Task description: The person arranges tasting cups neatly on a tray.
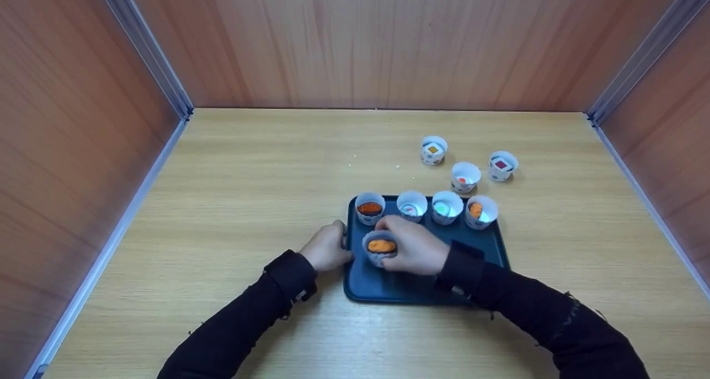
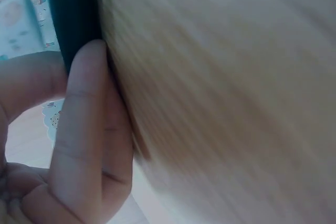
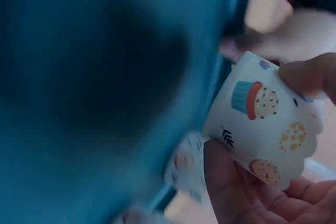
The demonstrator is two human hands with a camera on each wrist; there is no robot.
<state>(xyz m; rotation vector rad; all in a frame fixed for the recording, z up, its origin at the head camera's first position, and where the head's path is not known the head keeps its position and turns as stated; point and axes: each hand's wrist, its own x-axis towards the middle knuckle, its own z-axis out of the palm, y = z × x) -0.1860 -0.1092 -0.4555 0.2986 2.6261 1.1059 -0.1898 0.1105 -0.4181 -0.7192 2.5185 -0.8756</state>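
My right hand (image 1: 415, 247) holds a paper cup (image 3: 262, 119) printed with cupcakes and cookies, thumb and fingers on either side of its wall. An orange-topped piece (image 1: 381, 246) sits inside this cup, which is over the left part of a dark blue tray (image 1: 410, 293). At the tray's left edge, my left hand (image 1: 326, 247) pinches the rim. Along the tray's far side stand a cup with a dark red-orange piece (image 1: 370, 208), a cup with a pale pink-and-white piece (image 1: 412, 206), one with a pale green piece (image 1: 447, 207), and one with an orange piece (image 1: 481, 211).
Beyond the tray, on the wooden table (image 1: 249, 173), stand a cup with a yellow-centred square (image 1: 433, 150), a cup with a small red-orange piece (image 1: 465, 177) and a cup with a dark red-centred square (image 1: 502, 165). Wood-grain panels (image 1: 383, 46) enclose the back and sides.
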